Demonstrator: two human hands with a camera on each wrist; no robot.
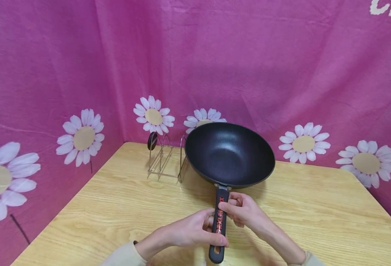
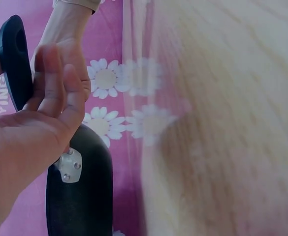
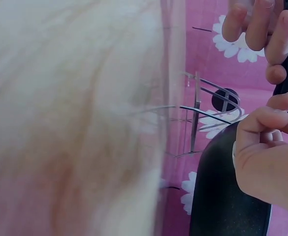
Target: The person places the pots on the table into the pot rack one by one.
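A black wok (image 1: 228, 159) is held off the table, its dark inside facing me and its handle (image 1: 219, 225) pointing toward me. My left hand (image 1: 195, 229) holds the handle near its hanging hole, thumb on top and fingers underneath. Closer to the bowl, my right hand (image 1: 243, 212) pinches the same handle, its thumb on the red lettering. From below, the left wrist view shows the wok's outer side (image 2: 80, 206) and a riveted metal bracket (image 2: 71, 167). In the right wrist view the wok's outside (image 3: 230, 196) appears below the right hand (image 3: 267, 147).
A wire rack (image 1: 163, 170) with a black round disc (image 1: 152, 141) at its top stands just left of the wok, near the table's back edge. The wooden table (image 1: 315, 214) meets a magenta cloth (image 1: 248, 66) with daisies at the back and left.
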